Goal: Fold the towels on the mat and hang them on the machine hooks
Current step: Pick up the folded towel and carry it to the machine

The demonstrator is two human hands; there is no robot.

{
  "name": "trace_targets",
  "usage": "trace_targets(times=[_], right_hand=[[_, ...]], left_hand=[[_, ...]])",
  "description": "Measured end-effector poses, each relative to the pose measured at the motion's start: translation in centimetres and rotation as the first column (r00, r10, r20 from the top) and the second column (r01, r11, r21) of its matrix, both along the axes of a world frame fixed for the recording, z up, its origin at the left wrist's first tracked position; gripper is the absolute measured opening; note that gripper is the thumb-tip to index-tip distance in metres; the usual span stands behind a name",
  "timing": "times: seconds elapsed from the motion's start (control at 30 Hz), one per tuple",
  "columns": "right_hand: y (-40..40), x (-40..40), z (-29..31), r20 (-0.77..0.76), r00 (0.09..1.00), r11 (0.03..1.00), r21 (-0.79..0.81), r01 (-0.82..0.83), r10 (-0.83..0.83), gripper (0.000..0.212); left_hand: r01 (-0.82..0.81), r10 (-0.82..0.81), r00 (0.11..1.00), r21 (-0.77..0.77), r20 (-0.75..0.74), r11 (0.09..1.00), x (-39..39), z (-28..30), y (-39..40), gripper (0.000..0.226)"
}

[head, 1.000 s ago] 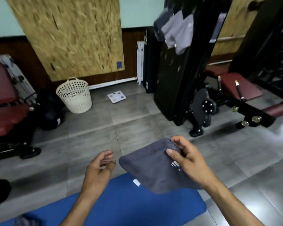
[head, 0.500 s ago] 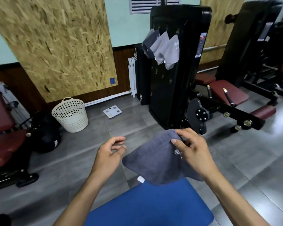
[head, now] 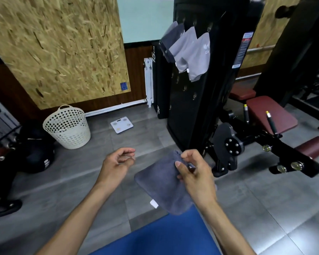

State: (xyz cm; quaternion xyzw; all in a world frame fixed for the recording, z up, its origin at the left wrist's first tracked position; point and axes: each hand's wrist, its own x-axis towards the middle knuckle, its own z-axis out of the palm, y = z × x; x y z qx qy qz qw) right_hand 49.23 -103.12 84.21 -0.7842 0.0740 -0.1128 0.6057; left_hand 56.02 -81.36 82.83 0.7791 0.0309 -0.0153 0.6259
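1. The right hand [head: 195, 173] pinches the upper corner of the folded dark grey terry towel [head: 160, 186] between thumb and curled fingers, and carries it in the air. The left hand [head: 116, 162] is just beside the towel, not touching it; its fingers are loosely curled and hold nothing.
2. The tall black gym machine panel with small metal hooks [head: 193, 96] stands ahead, well apart from the hands. Three folded grey towels [head: 190, 50] hang already on its upper hooks, and several lower hooks look free.
3. The blue foam mat [head: 166, 236] lies on the grey tiled floor [head: 81, 190] below the forearms; the lower edge of the held towel hangs above its far end.
4. The held towel is folded to a rough square and tilted. I judge that its longer axis runs from the pinched corner, which points up toward the machine, down and left to the corner with the small white label [head: 154, 203].
5. Risks, as I judge them: only one corner is pinched, so the folded layers could open or slip during the carry. The hooks are small, so if the hook catches only one layer, the towel could hang crooked or fall to the floor.
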Motion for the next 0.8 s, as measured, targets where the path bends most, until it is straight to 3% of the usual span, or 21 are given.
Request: trace_targets(times=[0.33,0.6,0.8], right_hand=[[2.0,23.1,-3.5,-0.067,0.995,0.996,0.053,-0.069,0.072,0.012],[6.0,45.1,-5.8,-0.141,0.989,0.988,0.150,-0.024,0.045,0.009],[6.7,59.5,-7.0,-0.147,0.989,0.988,0.146,0.045,-0.024,0.009]], left_hand=[[0.055,-0.055,0.997,0.011,-0.057,0.998,24.9,-4.7,1.3,0.024],[0.190,-0.190,0.982,0.048,0.002,0.981,49.5,-4.9,4.5,0.020],[0.192,-0.192,0.980,-0.001,-0.054,0.981,63.1,-4.7,4.1,0.019]])
